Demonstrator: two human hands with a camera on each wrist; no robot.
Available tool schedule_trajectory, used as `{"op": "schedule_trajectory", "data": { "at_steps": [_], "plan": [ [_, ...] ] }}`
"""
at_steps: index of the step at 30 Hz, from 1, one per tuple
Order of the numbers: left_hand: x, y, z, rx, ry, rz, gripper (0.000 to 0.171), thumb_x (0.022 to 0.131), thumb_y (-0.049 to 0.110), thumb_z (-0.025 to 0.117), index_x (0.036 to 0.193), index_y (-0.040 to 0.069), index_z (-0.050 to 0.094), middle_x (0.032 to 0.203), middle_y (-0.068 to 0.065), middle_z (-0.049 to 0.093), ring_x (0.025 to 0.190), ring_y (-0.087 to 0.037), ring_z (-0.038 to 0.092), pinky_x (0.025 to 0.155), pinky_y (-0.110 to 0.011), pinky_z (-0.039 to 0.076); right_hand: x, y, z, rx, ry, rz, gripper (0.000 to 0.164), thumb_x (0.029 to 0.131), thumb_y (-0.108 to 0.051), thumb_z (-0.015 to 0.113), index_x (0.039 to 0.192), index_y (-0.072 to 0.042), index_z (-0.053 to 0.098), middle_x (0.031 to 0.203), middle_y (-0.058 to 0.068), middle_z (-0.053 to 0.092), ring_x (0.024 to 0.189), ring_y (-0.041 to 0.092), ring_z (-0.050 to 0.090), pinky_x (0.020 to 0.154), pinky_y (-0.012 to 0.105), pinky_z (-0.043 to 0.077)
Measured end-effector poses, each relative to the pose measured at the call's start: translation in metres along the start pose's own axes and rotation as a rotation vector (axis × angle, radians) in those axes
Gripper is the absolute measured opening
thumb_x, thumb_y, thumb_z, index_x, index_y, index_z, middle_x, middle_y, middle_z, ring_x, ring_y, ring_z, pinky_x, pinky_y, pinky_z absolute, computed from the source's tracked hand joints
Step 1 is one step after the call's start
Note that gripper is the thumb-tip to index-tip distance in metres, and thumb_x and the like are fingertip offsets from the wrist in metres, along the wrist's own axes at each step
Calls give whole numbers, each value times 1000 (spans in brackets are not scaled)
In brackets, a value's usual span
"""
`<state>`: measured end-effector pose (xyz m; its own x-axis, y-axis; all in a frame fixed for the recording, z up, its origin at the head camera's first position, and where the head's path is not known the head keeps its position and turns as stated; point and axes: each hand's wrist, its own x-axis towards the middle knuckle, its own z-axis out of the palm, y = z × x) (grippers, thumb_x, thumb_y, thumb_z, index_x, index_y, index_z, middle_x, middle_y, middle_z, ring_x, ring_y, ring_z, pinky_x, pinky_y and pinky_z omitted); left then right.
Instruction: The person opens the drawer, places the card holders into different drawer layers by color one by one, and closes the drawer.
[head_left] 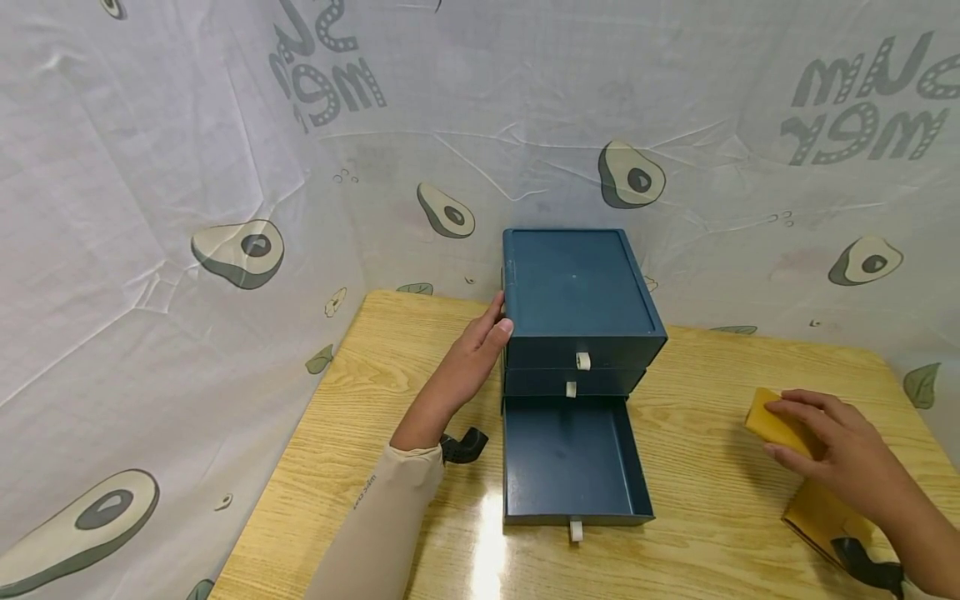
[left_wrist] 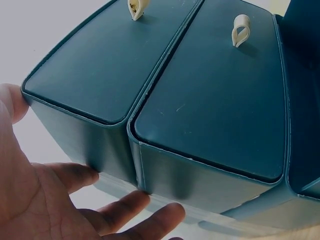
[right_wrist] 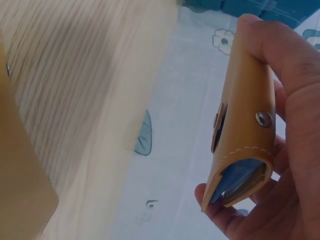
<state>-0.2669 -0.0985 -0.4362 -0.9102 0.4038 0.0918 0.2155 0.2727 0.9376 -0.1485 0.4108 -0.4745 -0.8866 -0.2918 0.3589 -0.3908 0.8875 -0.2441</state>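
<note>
A dark blue unit of stacked drawers [head_left: 577, 283] stands on the table, its bottom drawer [head_left: 570, 467] pulled out with nothing inside. The two upper drawers are closed, each with a small white pull loop [left_wrist: 241, 30]. My left hand [head_left: 476, 346] rests against the unit's left side, fingers extended along its wall, thumb by the top front corner. Off to the right, above the table, my right hand [head_left: 832, 433] holds a yellow-tan leather wallet [right_wrist: 247, 115] between thumb and fingers. A metal snap and stitched edge show on it, with something blue inside.
Beneath my right hand, a larger tan flat item [head_left: 821, 512] lies on the wooden table [head_left: 697, 500]. A white cloth [head_left: 420, 100] printed with avocados hangs behind and to the left. Black wrist-camera mounts [head_left: 465, 446] sit at both wrists.
</note>
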Motion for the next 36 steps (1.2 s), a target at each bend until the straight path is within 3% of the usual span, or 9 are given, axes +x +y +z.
{"op": "schedule_trajectory", "data": {
  "at_steps": [7,13,18,24,30,36],
  "plan": [
    [-1,0,-1,-9,-4,-2,81,110,71,35,176,29,11,180,-8,17,165,-32,19,129,-64,23,3,-9,0,21,-11,-16,63,73,-11,100,130,-6,72,136,20,59,113,43,54,87,8,32],
    [-1,-1,-1,-12,-6,-4,85,110,73,35,176,25,11,179,-10,17,165,-33,19,129,-64,22,6,-16,2,23,-1,-64,67,70,-11,101,130,-9,72,137,17,59,114,40,55,89,6,33],
    [0,0,-1,-16,-9,0,85,109,74,35,176,28,11,180,-8,16,166,-32,18,129,-63,21,8,-22,4,28,-7,-80,68,69,-12,101,131,-11,73,137,16,60,115,39,56,90,2,32],
    [0,0,-1,-25,-15,13,91,107,78,35,176,24,10,180,-9,15,165,-33,18,129,-65,22,8,-29,6,40,-12,-93,69,69,-11,101,132,-14,73,138,12,60,116,34,55,94,4,32],
    [0,0,-1,-23,-9,12,88,108,76,35,176,26,11,179,-11,18,165,-34,20,128,-64,23,9,-37,7,58,-8,-112,70,69,-13,102,133,-18,73,139,11,61,120,26,52,100,0,27],
    [-1,0,0,-25,-5,28,86,110,72,35,176,22,12,179,-11,17,165,-32,18,130,-61,22,12,-47,9,64,-10,-141,70,67,-14,102,131,-18,74,137,12,62,118,32,54,103,0,21]
  ]
}}
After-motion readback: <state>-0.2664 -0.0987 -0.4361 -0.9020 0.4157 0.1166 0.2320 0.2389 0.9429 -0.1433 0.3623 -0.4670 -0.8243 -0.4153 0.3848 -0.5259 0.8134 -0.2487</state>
